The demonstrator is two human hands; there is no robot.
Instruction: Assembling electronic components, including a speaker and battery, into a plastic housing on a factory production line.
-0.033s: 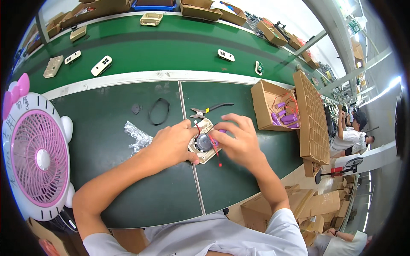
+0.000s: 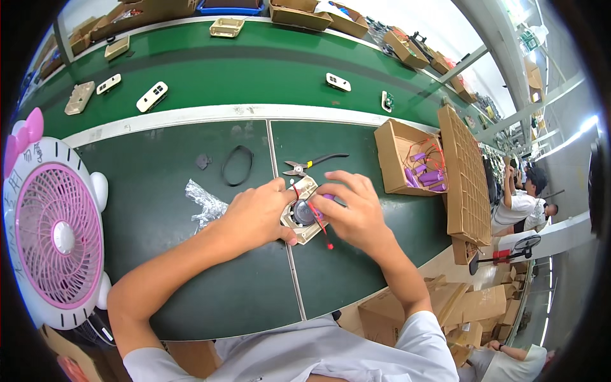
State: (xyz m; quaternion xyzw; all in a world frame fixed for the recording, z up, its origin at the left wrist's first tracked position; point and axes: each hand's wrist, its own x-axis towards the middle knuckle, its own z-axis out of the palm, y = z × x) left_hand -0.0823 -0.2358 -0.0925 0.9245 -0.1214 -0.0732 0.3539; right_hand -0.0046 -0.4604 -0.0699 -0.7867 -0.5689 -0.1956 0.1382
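A cream plastic housing (image 2: pixel 309 235) lies on the bench in front of me, with a round dark speaker (image 2: pixel 303 214) set inside it. My left hand (image 2: pixel 254 214) grips its left side, thumb at the lower edge and fingers along the top. Over the housing's right side, my right hand (image 2: pixel 354 215) pinches a purple cylindrical battery (image 2: pixel 328 197), largely covered by the fingers. A red wire (image 2: pixel 328 244) dangles from it across the speaker, and another short red lead (image 2: pixel 294 190) sticks up near my left fingertips.
Cutting pliers (image 2: pixel 312 165), a black band (image 2: pixel 237 167) and crumpled clear plastic (image 2: pixel 205 205) lie around the housing. A cardboard box (image 2: pixel 389 167) of purple batteries stands right, beside a cardboard divider tray (image 2: pixel 463 184). A pink-white fan (image 2: pixel 63 239) stands left; a green belt (image 2: pixel 242 76) runs beyond.
My right hand has shifted slightly left over the housing, and the dangling red wire's end has swung a little. My left hand and the housing stay put.
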